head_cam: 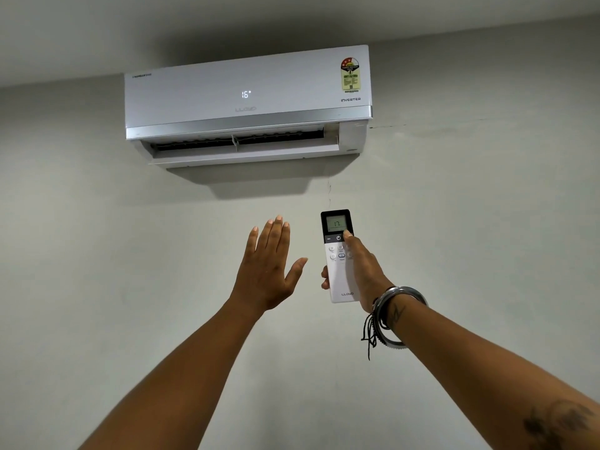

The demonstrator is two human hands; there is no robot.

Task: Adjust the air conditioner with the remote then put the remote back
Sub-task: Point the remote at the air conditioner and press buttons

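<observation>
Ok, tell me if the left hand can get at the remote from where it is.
Probably yes: the left hand is open and empty beside the remote, with clear air between; only the right hand grips its far side.

I look up at a plain, pale grey-green painted wall (470,222) meeting a flat, off-white ceiling (227,24). A thin dark hairline crack (389,126) runs sideways across the plaster; a fainter vertical crack (330,190) drops lower. Light is dim and even.
</observation>
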